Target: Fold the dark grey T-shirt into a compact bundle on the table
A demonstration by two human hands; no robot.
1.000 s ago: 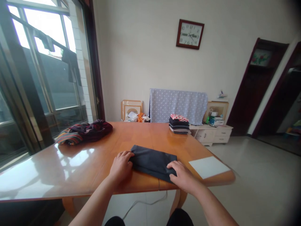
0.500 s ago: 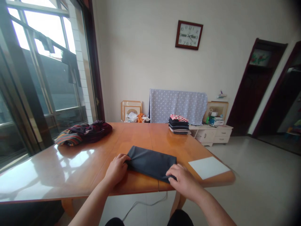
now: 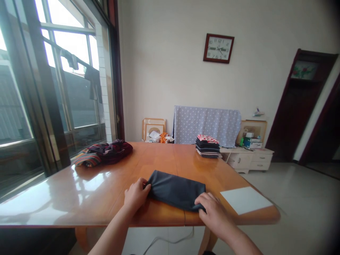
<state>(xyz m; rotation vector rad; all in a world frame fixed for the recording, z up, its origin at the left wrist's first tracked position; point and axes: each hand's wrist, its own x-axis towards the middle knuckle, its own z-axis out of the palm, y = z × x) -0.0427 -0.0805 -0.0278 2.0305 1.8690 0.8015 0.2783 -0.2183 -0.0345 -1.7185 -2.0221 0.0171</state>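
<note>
Two bare forearms reach in over the near edge of a glossy orange-brown wooden table (image 3: 148,159), and a grey cable (image 3: 170,242) trails across the floor beneath it. The right hand (image 3: 215,212) is at the near right corner of a folded dark cloth (image 3: 176,191); its fingers curl over that corner and grip the fabric, with the thumb tucked low by the near edge. The left hand (image 3: 136,194) has the cloth's left end pinched between thumb and bent fingers, and small creases run inward from there. So the cloth lies flat on the tabletop between the two hands, close to the near edge and a little aslant, its left end slightly farther off than its right. Its middle and far edge are free of the fingers.

Just to the right of the right hand, a white sheet (image 3: 246,200) lies near the table's corner. Farther over, on the left, I see a rumpled bundle of clothes (image 3: 103,154), dark with a striped part; on the right, towards the far edge, stands a neat stack of folded clothes (image 3: 207,147) topped by a red-and-white piece. Beyond the table, a pale dotted cover (image 3: 207,125) hangs above a low white cabinet (image 3: 248,160), and a square clock (image 3: 219,48) is on the wall.
</note>
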